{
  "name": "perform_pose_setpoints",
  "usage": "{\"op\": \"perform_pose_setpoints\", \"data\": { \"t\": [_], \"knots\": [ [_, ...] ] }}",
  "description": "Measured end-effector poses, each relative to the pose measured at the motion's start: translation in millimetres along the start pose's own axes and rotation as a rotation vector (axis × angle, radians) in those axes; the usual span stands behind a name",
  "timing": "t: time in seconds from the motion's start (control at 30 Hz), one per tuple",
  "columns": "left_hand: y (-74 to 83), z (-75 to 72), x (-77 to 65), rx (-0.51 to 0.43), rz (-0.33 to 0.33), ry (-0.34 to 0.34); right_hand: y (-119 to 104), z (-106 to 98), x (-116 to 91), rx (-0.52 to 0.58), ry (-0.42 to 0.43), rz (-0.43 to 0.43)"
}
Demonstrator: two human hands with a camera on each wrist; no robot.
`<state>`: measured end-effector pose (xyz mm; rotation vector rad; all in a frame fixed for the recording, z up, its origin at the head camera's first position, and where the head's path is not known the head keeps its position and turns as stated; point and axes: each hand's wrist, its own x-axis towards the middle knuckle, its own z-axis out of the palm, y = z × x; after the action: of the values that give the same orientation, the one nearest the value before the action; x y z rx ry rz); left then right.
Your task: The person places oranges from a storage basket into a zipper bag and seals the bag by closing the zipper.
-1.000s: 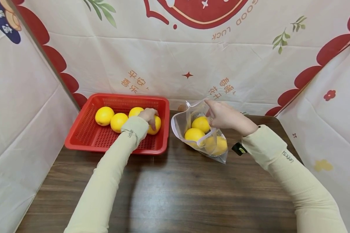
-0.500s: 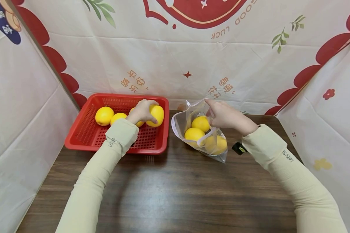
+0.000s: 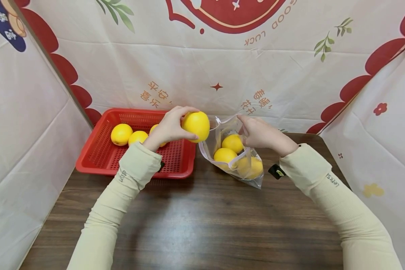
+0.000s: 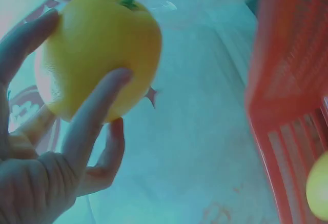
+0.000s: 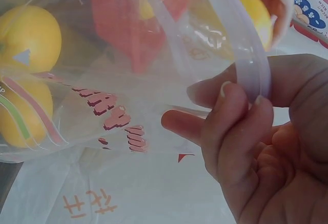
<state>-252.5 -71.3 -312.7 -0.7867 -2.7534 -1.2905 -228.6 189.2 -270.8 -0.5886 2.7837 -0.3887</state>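
Observation:
In the head view my left hand (image 3: pixel 170 127) grips a yellow orange (image 3: pixel 196 126) above the basket's right rim, near the bag's mouth. The left wrist view shows thumb and fingers spread around this fruit (image 4: pixel 102 55), its green stem mark uppermost. My right hand (image 3: pixel 259 133) pinches the zip edge of a clear plastic bag (image 3: pixel 255 183) and keeps its mouth open. Thumb and curled fingers are on that pale zip strip (image 5: pixel 246 44) in the right wrist view. Several oranges (image 3: pixel 225 156) lie in the bag. The red basket (image 3: pixel 135 171) holds more oranges (image 3: pixel 121 134), one partly behind my left hand.
The basket and the bag stand side by side on a dark wooden table (image 3: pixel 202 225), close to the printed back cloth (image 3: pixel 189 75). Cloth walls (image 3: pixel 20 131) also close off the left and right sides.
My left hand has lifted an orange from the right end of the basket and carried it up and right toward the bag. The right hand and the bag have stayed in place.

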Motion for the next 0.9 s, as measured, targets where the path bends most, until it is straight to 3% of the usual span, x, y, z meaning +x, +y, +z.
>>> {"op": "perform_pose_setpoints", "data": {
  "t": [0.1,0.23,0.4,0.6,0.7,0.9],
  "knots": [
    [8.2,7.5,0.3,-0.089,0.034,-0.008,-1,0,0,0.008,-0.014,0.007],
    [13.0,23.4,2.2,-0.198,0.041,-0.077,-2,-1,0,0.021,-0.027,0.015],
    [10.4,43.2,3.7,-0.226,0.017,-0.169,-3,-3,-1,0.025,-0.039,0.018],
    [2.4,60.0,1.9,-0.132,0.008,-0.221,-3,-3,0,0.015,-0.041,0.023],
    [-2.1,67.2,2.7,-0.048,0.021,-0.207,-3,-1,-1,0.006,-0.026,0.020],
    [-5.3,74.1,2.1,0.080,-0.027,-0.180,-6,2,-3,-0.026,0.002,-0.019]
  ]
}}
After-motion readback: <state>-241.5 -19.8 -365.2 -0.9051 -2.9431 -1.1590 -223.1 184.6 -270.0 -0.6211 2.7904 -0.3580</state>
